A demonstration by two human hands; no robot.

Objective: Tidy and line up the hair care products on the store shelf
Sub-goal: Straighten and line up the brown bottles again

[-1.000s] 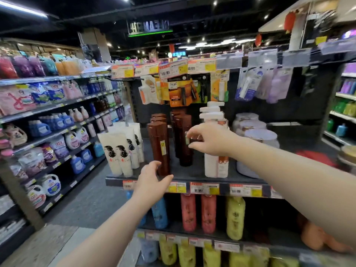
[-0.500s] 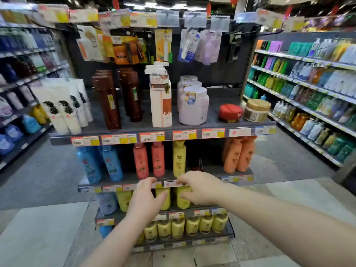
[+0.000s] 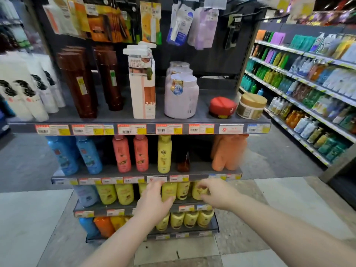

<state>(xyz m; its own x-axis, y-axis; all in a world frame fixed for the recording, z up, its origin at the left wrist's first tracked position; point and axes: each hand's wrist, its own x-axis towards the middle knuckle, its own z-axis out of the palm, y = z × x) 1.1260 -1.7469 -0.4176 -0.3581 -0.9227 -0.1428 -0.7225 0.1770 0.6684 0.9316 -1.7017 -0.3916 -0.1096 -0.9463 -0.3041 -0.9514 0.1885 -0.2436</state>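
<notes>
Both grips sit low in the centre of the frame, at the third shelf [image 3: 100,210] down, where the yellow bottles [image 3: 124,193] stand in a row. My right grip [image 3: 219,195] curls fingers and thumb round the end bottle [image 3: 196,191] at the right of that row. My left grip [image 3: 154,203] lies spread over the middle of the row, with its thumb against the middle bottle [image 3: 169,191]. I cannot tell whether it holds anything behind the palm, because the hand covers that spot.

The main risk, as I judge it, is crowding. These bottles stand shoulder to shoulder, so sliding one sideways may shove its neighbour askew or tip it. The upper shelf [image 3: 196,178] hangs just above their caps, and lifting rather than sliding would likely knock a cap against it. If I pull the end bottle too far forward it could go over the edge to the floor [image 3: 240,245]. With my left grip hiding part of the row, I would be lining up partly blind.
</notes>
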